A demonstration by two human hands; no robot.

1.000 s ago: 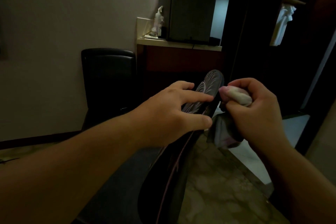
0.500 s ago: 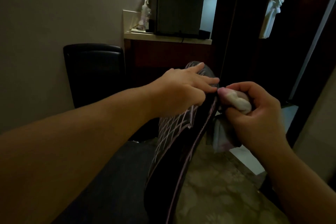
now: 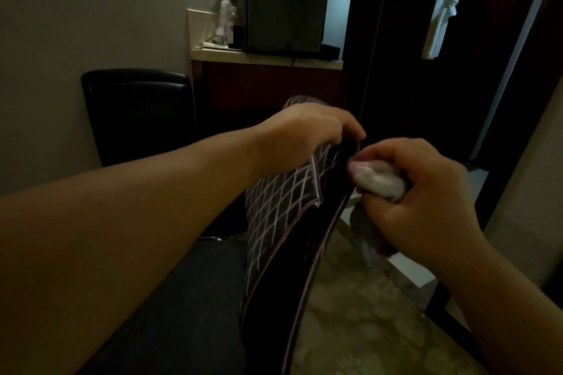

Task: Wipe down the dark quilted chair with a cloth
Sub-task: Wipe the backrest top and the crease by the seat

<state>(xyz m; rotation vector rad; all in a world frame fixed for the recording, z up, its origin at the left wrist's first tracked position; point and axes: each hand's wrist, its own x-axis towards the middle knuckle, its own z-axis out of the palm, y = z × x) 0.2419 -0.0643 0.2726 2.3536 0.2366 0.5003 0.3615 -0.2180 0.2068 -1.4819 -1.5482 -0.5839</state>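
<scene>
Your quilted chair is the biggest thing here, its diamond-stitched back rising between your two hands, the top edge right under your left hand. That left grip is curled over the top of the backrest, fingers hooked on the rim. Just right of it, touching the chair's dark edge, your right hand is fisted tight round the cloth, a pale wad bulging out by the thumb with a darker tail hanging below the palm. Count them: two chairs, the quilted one and a plain black chair beyond your left forearm by the wall. One cloth. One tabletop farther back, carrying one dark boxy appliance and one spray bottle.
</scene>
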